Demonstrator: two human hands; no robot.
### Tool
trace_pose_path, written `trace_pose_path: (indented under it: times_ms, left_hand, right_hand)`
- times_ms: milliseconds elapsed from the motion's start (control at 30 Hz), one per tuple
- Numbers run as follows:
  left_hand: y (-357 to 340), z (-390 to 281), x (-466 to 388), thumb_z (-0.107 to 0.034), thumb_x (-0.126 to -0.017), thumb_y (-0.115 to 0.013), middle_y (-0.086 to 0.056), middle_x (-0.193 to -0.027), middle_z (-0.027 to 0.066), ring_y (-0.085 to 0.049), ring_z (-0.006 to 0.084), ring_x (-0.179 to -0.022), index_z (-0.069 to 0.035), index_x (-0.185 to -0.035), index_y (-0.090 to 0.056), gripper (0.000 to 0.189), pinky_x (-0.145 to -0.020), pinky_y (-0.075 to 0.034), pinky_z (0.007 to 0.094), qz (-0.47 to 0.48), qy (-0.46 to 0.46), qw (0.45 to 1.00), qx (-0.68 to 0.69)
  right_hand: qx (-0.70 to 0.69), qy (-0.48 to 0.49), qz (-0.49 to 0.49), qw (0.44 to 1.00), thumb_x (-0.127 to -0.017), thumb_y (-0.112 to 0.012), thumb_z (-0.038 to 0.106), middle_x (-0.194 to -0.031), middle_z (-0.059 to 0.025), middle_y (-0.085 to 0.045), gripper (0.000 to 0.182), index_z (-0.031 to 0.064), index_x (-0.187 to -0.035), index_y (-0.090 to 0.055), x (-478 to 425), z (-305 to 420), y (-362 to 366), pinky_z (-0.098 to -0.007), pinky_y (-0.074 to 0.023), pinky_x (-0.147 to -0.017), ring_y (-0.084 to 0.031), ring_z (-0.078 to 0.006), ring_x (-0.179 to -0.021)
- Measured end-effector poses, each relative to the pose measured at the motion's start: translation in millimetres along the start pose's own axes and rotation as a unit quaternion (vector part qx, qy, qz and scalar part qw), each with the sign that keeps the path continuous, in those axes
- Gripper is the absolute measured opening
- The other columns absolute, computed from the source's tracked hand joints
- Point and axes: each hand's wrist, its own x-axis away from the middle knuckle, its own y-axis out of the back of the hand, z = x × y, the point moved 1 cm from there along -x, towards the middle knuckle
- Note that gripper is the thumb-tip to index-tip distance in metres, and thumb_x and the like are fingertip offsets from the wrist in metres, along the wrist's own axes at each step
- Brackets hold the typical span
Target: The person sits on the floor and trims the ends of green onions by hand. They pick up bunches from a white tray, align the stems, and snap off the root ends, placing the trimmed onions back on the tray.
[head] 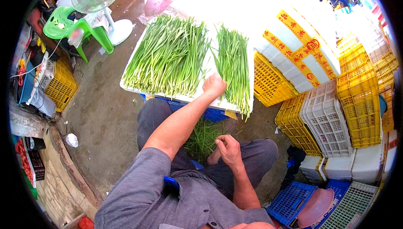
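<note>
A wide pile of garlic chives covers the left part of a white foam board. A narrower pile of garlic chives lies along the board's right side, its pale stem ends hanging past the near edge. Between the piles, my left hand is curled at the left edge of the narrower one. Its fingertips are turned away, so I cannot see whether it grips any stems. My right hand hovers above my right leg with its fingers folded and nothing visible in them. Loose green trimmings lie below the board, between my legs.
A blue crate shows under the board. On the right stand yellow crates, a white crate and a taped foam box. A pedestal fan and a green plastic chair stand at left on the concrete floor.
</note>
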Motion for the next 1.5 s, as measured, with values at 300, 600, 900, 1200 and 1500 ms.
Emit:
trace_pose_path:
  times_ms: [300,600,900,1200,1500]
  left_hand:
    - [-25,12,-13,-0.015,-0.073,-0.074,-0.066,-0.106,0.0220,-0.066,0.0323,-0.093,0.005,-0.110,-0.058,0.045,-0.083,-0.052,0.0416,-0.037,-0.009,0.977,0.209]
    - [43,51,66,-0.004,-0.089,-0.060,-0.062,-0.088,0.0072,-0.064,0.0211,-0.072,-0.003,-0.108,-0.057,0.019,-0.067,-0.057,0.0385,0.259,0.078,0.741,0.615]
    - [13,90,124,-0.005,-0.091,-0.060,-0.067,-0.096,0.0107,-0.068,0.0258,-0.083,-0.005,-0.109,-0.058,0.018,-0.074,-0.059,0.0405,0.296,0.134,0.674,0.663]
    - [14,104,133,-0.010,-0.093,-0.059,-0.067,-0.098,0.0104,-0.067,0.0228,-0.082,-0.005,-0.108,-0.058,0.016,-0.074,-0.057,0.0385,0.283,0.127,0.698,0.645]
    - [16,97,141,-0.023,-0.092,-0.066,-0.063,-0.083,0.0037,-0.064,0.0160,-0.070,-0.007,-0.099,-0.059,0.019,-0.062,-0.056,0.0321,0.290,0.130,0.768,0.556]
  right_hand:
    - [-0.011,0.021,-0.011,1.000,-0.086,-0.065,0.014,-0.085,-0.0154,-0.064,0.015,0.0003,-0.092,-0.065,1,-2,-5,-0.0375,-0.0497,-0.069,-0.063,-0.0305,-0.076]
    - [-0.198,-0.124,0.012,0.972,-0.091,-0.062,0.014,-0.082,-0.0041,-0.064,0.020,-0.0028,-0.102,-0.064,1,-11,-12,-0.0264,-0.0485,-0.062,-0.058,-0.0081,-0.069]
    - [-0.440,-0.239,0.053,0.864,-0.096,-0.057,0.016,-0.084,-0.0082,-0.067,0.022,-0.0019,-0.110,-0.059,6,2,-54,-0.0227,-0.0471,-0.054,-0.060,-0.0127,-0.058]
    - [-0.386,-0.227,-0.040,0.893,-0.098,-0.054,0.015,-0.077,-0.0067,-0.063,0.020,-0.0028,-0.105,-0.059,10,6,-42,-0.0225,-0.0470,-0.052,-0.056,-0.0100,-0.057]
    - [-0.300,-0.185,-0.058,0.934,-0.095,-0.060,0.015,-0.077,-0.0040,-0.062,0.020,-0.0024,-0.105,-0.060,11,-3,-53,-0.0215,-0.0456,-0.050,-0.055,-0.0083,-0.057]
